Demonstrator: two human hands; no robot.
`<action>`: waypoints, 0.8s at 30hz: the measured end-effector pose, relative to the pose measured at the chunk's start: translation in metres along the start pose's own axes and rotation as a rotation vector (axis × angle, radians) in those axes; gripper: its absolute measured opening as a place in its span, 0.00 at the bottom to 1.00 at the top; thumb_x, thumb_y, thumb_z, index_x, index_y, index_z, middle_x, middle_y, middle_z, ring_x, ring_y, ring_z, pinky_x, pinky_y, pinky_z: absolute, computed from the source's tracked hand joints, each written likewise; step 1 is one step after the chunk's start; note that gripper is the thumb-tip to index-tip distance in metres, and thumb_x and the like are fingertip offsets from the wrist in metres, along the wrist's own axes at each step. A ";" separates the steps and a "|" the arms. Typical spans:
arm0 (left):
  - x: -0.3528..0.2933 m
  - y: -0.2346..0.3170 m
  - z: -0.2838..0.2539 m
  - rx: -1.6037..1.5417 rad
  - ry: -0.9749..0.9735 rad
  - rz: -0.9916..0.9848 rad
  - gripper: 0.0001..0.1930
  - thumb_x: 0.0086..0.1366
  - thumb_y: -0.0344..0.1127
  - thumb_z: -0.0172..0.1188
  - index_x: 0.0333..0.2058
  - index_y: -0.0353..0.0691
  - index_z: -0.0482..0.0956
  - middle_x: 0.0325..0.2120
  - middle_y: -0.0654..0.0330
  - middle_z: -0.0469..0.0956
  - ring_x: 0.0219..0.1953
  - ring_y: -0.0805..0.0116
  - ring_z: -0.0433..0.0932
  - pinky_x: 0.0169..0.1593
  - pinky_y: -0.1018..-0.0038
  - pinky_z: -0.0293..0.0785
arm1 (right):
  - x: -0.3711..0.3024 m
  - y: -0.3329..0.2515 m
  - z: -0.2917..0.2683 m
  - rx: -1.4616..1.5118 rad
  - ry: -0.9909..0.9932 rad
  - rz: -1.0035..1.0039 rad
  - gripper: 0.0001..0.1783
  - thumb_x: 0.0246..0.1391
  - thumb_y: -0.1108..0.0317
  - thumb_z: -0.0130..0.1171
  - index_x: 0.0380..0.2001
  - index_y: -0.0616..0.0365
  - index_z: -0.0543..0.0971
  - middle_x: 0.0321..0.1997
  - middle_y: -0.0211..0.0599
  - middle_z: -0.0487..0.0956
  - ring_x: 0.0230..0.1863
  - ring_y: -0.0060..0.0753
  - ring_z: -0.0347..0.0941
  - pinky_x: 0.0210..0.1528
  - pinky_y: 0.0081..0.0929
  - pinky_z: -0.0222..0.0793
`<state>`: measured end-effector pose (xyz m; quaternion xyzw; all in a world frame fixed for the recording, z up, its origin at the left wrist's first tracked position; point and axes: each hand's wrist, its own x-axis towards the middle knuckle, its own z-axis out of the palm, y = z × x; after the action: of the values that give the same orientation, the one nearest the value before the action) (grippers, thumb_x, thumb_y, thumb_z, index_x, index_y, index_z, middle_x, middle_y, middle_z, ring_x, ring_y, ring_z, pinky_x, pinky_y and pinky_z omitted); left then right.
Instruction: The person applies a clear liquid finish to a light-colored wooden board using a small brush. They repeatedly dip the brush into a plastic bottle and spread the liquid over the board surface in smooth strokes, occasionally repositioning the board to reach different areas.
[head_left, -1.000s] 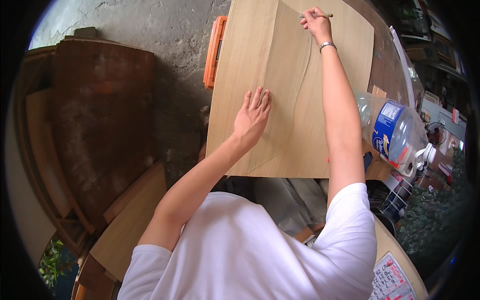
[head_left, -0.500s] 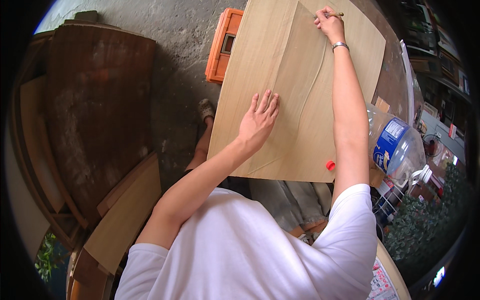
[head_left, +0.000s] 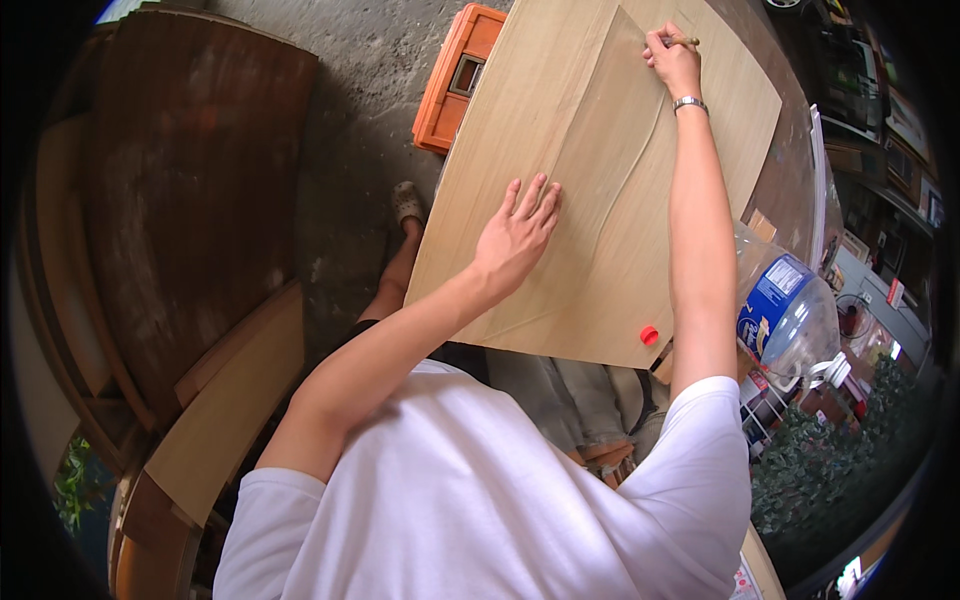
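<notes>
Plywood sheet [head_left: 600, 190] fills the upper centre of the frame. Left hand [head_left: 515, 235], fingers spread flat, presses a curved template [head_left: 590, 150] onto it. Right hand [head_left: 672, 60], at upper right, pinches a pencil [head_left: 685, 41] at the template's top edge; how much outline remains undrawn cannot be told.
</notes>
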<state>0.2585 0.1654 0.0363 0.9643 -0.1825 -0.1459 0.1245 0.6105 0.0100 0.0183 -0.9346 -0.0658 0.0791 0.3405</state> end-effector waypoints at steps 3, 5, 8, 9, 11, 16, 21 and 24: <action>0.000 0.001 0.000 0.004 0.007 -0.003 0.54 0.48 0.49 0.72 0.69 0.38 0.52 0.71 0.58 0.48 0.74 0.55 0.43 0.73 0.53 0.43 | -0.015 -0.002 0.003 -0.011 0.002 -0.013 0.10 0.56 0.62 0.57 0.26 0.56 0.75 0.20 0.31 0.81 0.20 0.19 0.75 0.25 0.21 0.72; 0.000 0.001 0.001 0.004 0.006 0.001 0.54 0.48 0.48 0.72 0.69 0.38 0.52 0.71 0.58 0.49 0.74 0.55 0.43 0.73 0.53 0.43 | -0.029 -0.005 0.004 0.011 -0.002 -0.005 0.10 0.56 0.62 0.57 0.26 0.56 0.75 0.20 0.32 0.81 0.20 0.19 0.75 0.25 0.21 0.71; 0.000 0.000 0.001 0.002 0.013 0.002 0.54 0.48 0.48 0.72 0.69 0.38 0.51 0.71 0.58 0.49 0.74 0.56 0.43 0.73 0.53 0.42 | -0.048 -0.009 0.006 0.042 -0.009 0.005 0.10 0.57 0.63 0.56 0.25 0.57 0.74 0.19 0.32 0.80 0.19 0.19 0.75 0.23 0.21 0.70; 0.000 0.000 0.001 0.005 0.012 0.003 0.54 0.48 0.47 0.72 0.69 0.38 0.51 0.71 0.58 0.49 0.74 0.56 0.43 0.73 0.53 0.42 | -0.055 -0.010 0.007 0.060 -0.012 0.006 0.11 0.57 0.64 0.56 0.25 0.57 0.74 0.19 0.32 0.80 0.19 0.19 0.74 0.23 0.21 0.70; -0.002 0.000 0.001 0.004 0.010 0.003 0.54 0.48 0.47 0.72 0.69 0.38 0.51 0.71 0.59 0.49 0.74 0.57 0.43 0.73 0.53 0.43 | -0.068 -0.011 0.010 -0.028 0.000 -0.042 0.11 0.57 0.65 0.56 0.23 0.57 0.73 0.17 0.31 0.78 0.18 0.18 0.73 0.21 0.19 0.68; -0.002 0.000 0.001 0.008 -0.016 0.013 0.55 0.47 0.49 0.73 0.69 0.38 0.51 0.71 0.59 0.49 0.74 0.57 0.43 0.73 0.54 0.43 | -0.104 -0.009 0.017 0.111 -0.028 -0.014 0.11 0.58 0.66 0.56 0.24 0.57 0.73 0.17 0.31 0.77 0.17 0.18 0.72 0.19 0.20 0.65; -0.002 -0.001 0.004 0.013 0.008 0.009 0.57 0.46 0.50 0.74 0.69 0.39 0.50 0.71 0.60 0.49 0.73 0.58 0.44 0.73 0.54 0.43 | -0.140 -0.009 0.022 0.183 -0.026 0.005 0.10 0.58 0.67 0.57 0.25 0.58 0.72 0.17 0.31 0.77 0.18 0.18 0.71 0.20 0.21 0.64; -0.002 0.000 0.005 0.006 0.002 0.005 0.58 0.45 0.51 0.75 0.69 0.40 0.50 0.71 0.61 0.49 0.73 0.59 0.44 0.73 0.54 0.42 | -0.160 -0.009 0.026 0.166 -0.018 0.005 0.10 0.59 0.67 0.56 0.25 0.59 0.72 0.17 0.32 0.77 0.18 0.18 0.70 0.20 0.21 0.64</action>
<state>0.2555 0.1656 0.0322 0.9643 -0.1850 -0.1444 0.1223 0.4480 0.0045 0.0210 -0.9025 -0.0599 0.0936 0.4161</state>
